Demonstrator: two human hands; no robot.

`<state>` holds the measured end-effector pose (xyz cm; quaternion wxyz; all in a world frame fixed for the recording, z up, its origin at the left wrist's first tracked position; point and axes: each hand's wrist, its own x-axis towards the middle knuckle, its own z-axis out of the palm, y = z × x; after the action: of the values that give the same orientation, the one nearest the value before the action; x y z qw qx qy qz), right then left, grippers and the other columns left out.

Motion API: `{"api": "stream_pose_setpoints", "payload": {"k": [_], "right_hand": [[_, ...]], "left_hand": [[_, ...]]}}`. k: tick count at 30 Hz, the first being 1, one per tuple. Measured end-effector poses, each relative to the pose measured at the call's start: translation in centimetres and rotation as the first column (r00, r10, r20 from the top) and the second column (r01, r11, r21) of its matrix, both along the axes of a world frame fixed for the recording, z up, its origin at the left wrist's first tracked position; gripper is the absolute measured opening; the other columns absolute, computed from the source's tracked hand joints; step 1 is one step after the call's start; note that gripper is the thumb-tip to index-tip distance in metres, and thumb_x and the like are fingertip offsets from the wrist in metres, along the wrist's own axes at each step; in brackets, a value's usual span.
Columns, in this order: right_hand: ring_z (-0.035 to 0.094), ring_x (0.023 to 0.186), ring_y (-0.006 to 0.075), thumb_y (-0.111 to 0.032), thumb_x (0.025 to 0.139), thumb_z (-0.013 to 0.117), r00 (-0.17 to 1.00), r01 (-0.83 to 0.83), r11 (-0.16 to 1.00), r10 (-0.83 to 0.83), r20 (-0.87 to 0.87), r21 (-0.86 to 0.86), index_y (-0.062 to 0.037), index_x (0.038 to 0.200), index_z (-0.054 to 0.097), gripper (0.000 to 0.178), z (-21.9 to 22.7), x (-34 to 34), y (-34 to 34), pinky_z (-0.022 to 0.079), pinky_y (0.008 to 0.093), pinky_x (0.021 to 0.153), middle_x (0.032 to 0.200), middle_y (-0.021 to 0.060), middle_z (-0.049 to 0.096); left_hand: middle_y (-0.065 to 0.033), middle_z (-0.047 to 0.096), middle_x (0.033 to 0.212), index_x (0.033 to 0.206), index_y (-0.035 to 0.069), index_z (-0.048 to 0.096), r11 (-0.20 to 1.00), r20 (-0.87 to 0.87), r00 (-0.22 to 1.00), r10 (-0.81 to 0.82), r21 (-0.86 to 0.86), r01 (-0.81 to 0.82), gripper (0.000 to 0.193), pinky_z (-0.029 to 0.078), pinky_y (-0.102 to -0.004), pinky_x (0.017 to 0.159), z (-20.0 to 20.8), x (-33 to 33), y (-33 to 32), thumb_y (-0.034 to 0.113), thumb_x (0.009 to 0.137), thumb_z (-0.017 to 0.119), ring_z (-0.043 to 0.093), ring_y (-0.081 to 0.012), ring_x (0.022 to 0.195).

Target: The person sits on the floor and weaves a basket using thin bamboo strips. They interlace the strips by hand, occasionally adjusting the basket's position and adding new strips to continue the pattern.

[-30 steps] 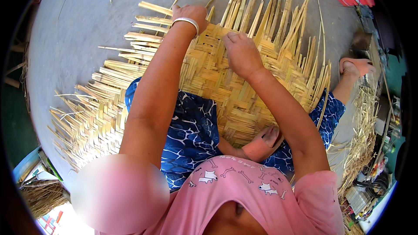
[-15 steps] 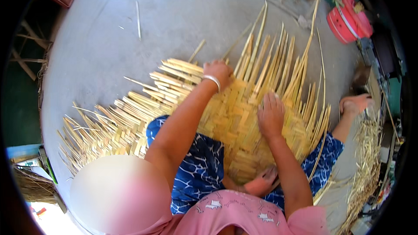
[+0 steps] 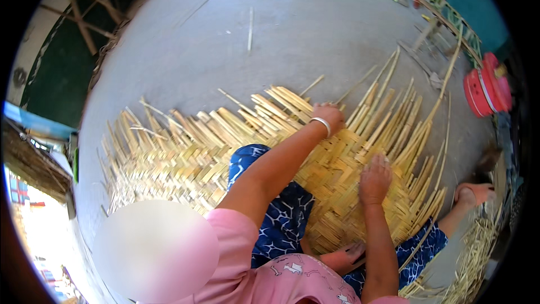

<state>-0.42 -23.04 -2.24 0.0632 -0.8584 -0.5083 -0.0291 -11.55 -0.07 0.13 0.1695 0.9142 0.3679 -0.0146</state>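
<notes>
Hands on woven bamboo mat, left hand gripping strips, right hand pressing flat, fingers open.

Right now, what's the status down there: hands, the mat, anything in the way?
Left hand at the far edge of the woven bamboo mat, on the loose strips. Right hand pressed flat on the weave. Both bare, holding no tool. Nothing in the way.

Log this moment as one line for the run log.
left hand: on far edge of woven bamboo mat, at the loose strips | right hand: flat on mat, fingers spread | floor: grey concrete
</notes>
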Motion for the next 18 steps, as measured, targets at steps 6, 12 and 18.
{"api": "stream_pose_setpoints", "payload": {"k": [6,12,18], "right_hand": [[0.035,0.128,0.0314,-0.027,0.09,0.049,0.999,-0.016,1.0,0.017,-0.041,0.003,-0.0028,0.13,0.045,0.047,1.1,-0.4,0.2,0.023,0.0429,0.109,0.139,0.0142,0.041],[0.039,0.125,0.0338,-0.019,0.08,0.06,0.977,-0.108,0.99,0.122,-0.173,0.088,-0.0038,0.121,0.051,0.044,6.0,-1.5,-4.8,0.03,0.0451,0.104,0.133,0.0155,0.046],[0.038,0.125,0.0385,-0.013,0.075,0.066,0.999,0.036,0.996,-0.036,-0.003,0.077,-0.0029,0.12,0.052,0.049,11.5,-1.6,-17.3,0.029,0.0461,0.104,0.132,0.0161,0.046]], "left_hand": [[-0.0073,0.061,0.106,0.099,0.013,0.063,0.992,0.037,0.997,0.063,0.11,-0.067,0.035,0.039,-0.045,0.086,-0.8,0.2,-0.8,0.042,0.08,0.062,0.054,-0.0267,0.106],[-0.0068,0.062,0.104,0.101,0.015,0.062,0.977,0.197,0.973,0.124,0.148,-0.154,0.034,0.039,-0.0433,0.087,-1.8,-0.2,-1.4,0.041,0.08,0.063,0.055,-0.0263,0.102],[-0.005,0.062,0.103,0.103,0.016,0.061,0.952,0.376,0.908,0.188,0.157,-0.262,0.03,0.037,-0.0422,0.088,-1.2,-0.5,-2.0,0.037,0.082,0.062,0.056,-0.0248,0.1]]}}
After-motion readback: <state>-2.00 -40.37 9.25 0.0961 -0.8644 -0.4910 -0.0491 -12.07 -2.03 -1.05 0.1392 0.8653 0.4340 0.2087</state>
